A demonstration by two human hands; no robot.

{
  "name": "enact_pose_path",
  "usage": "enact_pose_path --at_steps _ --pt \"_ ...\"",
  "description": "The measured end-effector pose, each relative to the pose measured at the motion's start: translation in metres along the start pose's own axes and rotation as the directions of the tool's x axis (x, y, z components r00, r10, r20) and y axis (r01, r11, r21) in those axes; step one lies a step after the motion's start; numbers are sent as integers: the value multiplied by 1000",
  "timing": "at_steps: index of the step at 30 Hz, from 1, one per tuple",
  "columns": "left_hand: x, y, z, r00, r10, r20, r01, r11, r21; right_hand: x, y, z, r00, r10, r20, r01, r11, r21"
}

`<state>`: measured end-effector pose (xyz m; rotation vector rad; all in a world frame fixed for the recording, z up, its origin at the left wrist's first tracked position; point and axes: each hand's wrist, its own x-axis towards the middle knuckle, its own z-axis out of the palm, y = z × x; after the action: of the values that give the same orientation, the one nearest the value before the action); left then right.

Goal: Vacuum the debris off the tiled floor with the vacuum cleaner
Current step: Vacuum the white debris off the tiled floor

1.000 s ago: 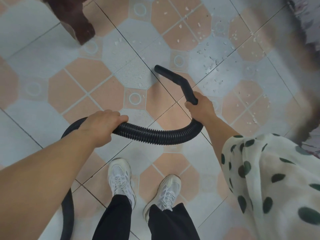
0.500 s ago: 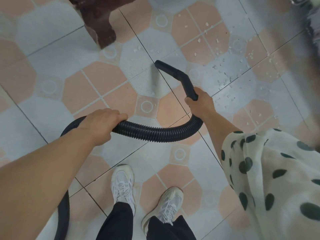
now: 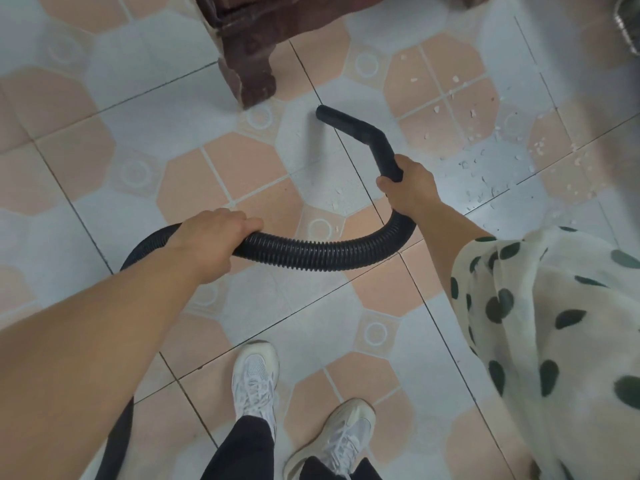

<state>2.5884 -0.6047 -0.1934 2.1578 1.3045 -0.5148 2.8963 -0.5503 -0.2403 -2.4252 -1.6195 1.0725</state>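
Note:
A black ribbed vacuum hose (image 3: pixel 322 252) curves across the middle of the view and ends in a bent black nozzle (image 3: pixel 360 129). My right hand (image 3: pixel 410 190) grips the nozzle's base where it joins the hose. My left hand (image 3: pixel 211 237) grips the hose farther back, fingers curled over it. The nozzle's mouth points left and away, just above the tiled floor (image 3: pixel 145 109), close to a dark wooden furniture leg (image 3: pixel 251 77). White debris crumbs (image 3: pixel 485 161) lie scattered on the tiles to the right of the nozzle; a few small bits (image 3: pixel 337 199) lie below it.
My two white sneakers (image 3: pixel 256 379) stand on the tiles at the bottom. A spotted white sleeve (image 3: pixel 554 323) covers my right arm. The hose trails down the left edge (image 3: pixel 117 441). A metallic object (image 3: pixel 628 22) shows at the top right corner.
The view has shifted forward and left, bringing the furniture leg nearer. The nozzle has moved left, away from the crumb patch, toward the leg. Both hands keep their grips.

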Motion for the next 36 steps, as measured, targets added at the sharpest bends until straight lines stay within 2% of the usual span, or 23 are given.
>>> enact_pose_path --at_steps 9,15,18,23,31,36 --pt "-18 15 12 998 60 -12 -60 998 10 -29 7 -5 995 -28 98 33 998 -48" --pt "-22 36 17 998 70 -7 -70 998 -1 -45 33 -15 999 31 39 -28 997 -71" --pt "-24 51 19 996 92 11 -92 996 13 -60 51 -19 997 48 54 -44 997 -65" --pt "-35 63 31 992 112 58 -115 993 38 -80 62 -14 993 19 118 -14 999 -47" --pt "-51 74 31 992 75 97 -83 993 81 -92 70 -6 991 0 135 8 998 -61" --pt "-65 91 38 988 98 117 -111 988 106 -112 79 -3 977 -31 213 51 995 -89"
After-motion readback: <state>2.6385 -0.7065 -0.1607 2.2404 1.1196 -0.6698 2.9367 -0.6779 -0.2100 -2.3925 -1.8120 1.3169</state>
